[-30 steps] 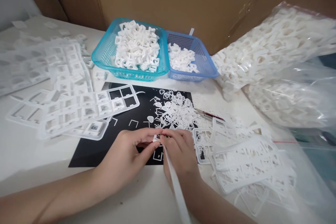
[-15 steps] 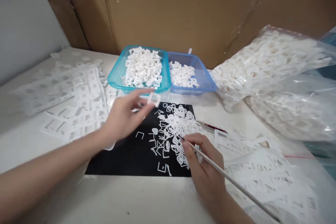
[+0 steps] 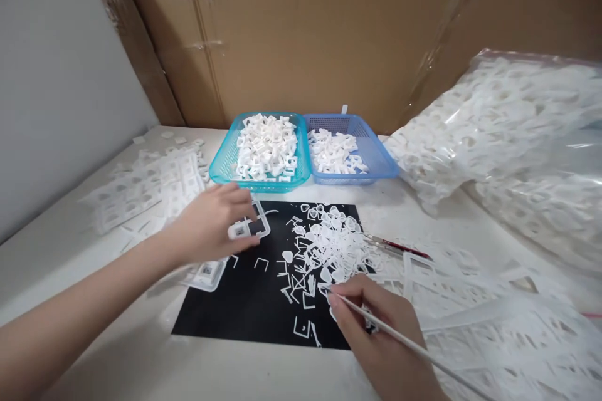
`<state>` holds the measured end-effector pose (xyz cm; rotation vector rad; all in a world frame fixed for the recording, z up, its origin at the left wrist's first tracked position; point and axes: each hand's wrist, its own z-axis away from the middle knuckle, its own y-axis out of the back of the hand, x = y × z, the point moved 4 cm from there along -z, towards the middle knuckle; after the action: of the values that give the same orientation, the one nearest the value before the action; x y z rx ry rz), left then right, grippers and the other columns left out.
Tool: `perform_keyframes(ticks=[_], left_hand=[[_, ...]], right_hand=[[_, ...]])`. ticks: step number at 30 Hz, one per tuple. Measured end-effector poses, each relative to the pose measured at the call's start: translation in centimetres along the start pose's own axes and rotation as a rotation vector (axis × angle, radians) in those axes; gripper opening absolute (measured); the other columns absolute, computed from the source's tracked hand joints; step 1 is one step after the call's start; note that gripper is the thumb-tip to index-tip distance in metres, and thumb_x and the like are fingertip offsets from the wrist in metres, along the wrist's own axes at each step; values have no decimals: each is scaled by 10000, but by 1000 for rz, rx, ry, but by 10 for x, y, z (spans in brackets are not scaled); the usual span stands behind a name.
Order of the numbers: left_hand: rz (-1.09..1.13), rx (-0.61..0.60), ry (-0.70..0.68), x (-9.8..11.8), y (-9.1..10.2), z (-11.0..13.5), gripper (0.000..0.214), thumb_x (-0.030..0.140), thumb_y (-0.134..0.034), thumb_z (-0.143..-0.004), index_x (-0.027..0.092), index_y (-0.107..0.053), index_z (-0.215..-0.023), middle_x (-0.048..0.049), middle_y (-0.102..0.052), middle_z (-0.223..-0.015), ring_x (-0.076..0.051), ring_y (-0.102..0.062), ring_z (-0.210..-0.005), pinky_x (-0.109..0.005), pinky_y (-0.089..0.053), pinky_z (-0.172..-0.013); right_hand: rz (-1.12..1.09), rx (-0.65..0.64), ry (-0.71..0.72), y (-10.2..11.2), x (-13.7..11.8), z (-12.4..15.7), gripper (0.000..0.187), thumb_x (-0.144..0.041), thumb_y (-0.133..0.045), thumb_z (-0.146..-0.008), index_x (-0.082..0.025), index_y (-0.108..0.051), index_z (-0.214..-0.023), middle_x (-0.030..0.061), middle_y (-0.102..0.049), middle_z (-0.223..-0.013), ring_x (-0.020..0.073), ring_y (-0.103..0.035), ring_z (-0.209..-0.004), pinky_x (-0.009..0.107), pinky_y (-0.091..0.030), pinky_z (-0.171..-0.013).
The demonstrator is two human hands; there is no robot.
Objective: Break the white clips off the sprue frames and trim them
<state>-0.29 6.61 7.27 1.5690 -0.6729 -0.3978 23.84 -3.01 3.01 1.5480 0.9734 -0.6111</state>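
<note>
My left hand [image 3: 211,222] hovers at the left part of a black mat [image 3: 235,319], thumb and fingers apart, beside a white plastic sheet with square cut-outs [image 3: 263,225]. Whether its fingertips touch the sheet is hard to see. No loose piece shows in that hand. My right hand [image 3: 383,326] is closed in a pen-like grip on a long thin white rod [image 3: 409,343]. Its tip points at a pile of small white scraps [image 3: 336,244], loops and thin strips, on the mat's right side. Part of the pile is hidden behind that hand.
A teal basket [image 3: 221,166] and a blue basket [image 3: 380,163], both holding small white pieces, stand at the back. Red-handled tweezers [image 3: 399,245] lie right of the pile. Bulging clear bags [image 3: 508,119] and cut sheets [image 3: 508,326] fill the right; more sheets [image 3: 136,188] lie left.
My left hand has moved left and down from before the teal basket to the white sheet, and the small square piece it held is gone from it. The camera view has shifted; my right hand keeps the rod.
</note>
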Motion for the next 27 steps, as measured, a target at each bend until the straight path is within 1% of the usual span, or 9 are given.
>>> perform_keyframes(ticks=[1,3,7,11,13,16,19,22,27], left_hand=[[17,-55,34,1,-5,10,248,426,-651,-791,221,-705,-919,-66,-665,-892,-266,-589,-863,-410,-478,-795],[89,-83,136,-2,-14,24,247,370,-649,-793,212,-696,-977,-83,-681,-946,-290,-601,-922,-422,-484,-805],[232,-71,238,-5,-27,34,180,270,-585,-844,202,-650,-998,-73,-684,-982,-242,-640,-898,-366,-530,-760],[454,-34,299,12,-31,40,172,207,-622,-806,212,-601,-977,-28,-677,-955,-177,-645,-836,-286,-536,-731],[531,2,286,23,-32,42,177,158,-611,-792,208,-591,-960,-25,-667,-950,-178,-628,-850,-285,-514,-743],[535,25,222,34,-35,43,173,122,-572,-807,207,-595,-957,-26,-657,-931,-184,-602,-863,-291,-477,-747],[570,-23,208,32,-37,43,172,158,-602,-812,207,-592,-977,-24,-650,-930,-182,-590,-841,-281,-466,-720],[572,-88,163,28,-37,44,197,170,-582,-844,205,-591,-1038,-31,-641,-945,-179,-581,-833,-281,-460,-713],[539,-55,15,27,-40,48,222,113,-460,-907,170,-598,-1072,-79,-608,-1022,-196,-557,-910,-303,-461,-758]], right_hand=[[-23,-24,-5,-1,0,-1,127,-244,-578,-833,-224,-626,-717,-31,-618,-557,113,-584,-475,198,-445,-430],[-42,-71,-26,-6,0,-2,113,-235,-600,-813,-235,-650,-712,-32,-666,-607,126,-633,-534,208,-485,-484],[-95,-91,-90,-11,0,-5,124,-236,-600,-792,-242,-649,-678,-44,-668,-603,128,-629,-543,219,-488,-506],[-137,-126,-152,-13,-1,-6,103,-281,-594,-807,-238,-654,-734,-24,-677,-651,147,-639,-600,234,-489,-529],[-180,-133,-176,-17,-3,-6,96,-279,-572,-820,-234,-645,-777,-19,-670,-666,148,-639,-610,235,-484,-537],[-261,-57,-195,-25,-7,-8,38,-238,-563,-801,-223,-576,-769,-43,-610,-612,121,-585,-542,216,-452,-515],[-249,-55,-163,-40,-13,-14,102,-219,-587,-788,-215,-522,-710,-62,-547,-547,100,-511,-479,204,-399,-487],[-219,-96,-130,-57,-19,-21,86,-207,-582,-796,-207,-539,-721,-46,-570,-594,98,-507,-507,209,-385,-511],[-161,-89,-79,-71,-24,-27,81,-169,-541,-802,-205,-535,-729,-49,-548,-600,90,-493,-513,195,-357,-508]])
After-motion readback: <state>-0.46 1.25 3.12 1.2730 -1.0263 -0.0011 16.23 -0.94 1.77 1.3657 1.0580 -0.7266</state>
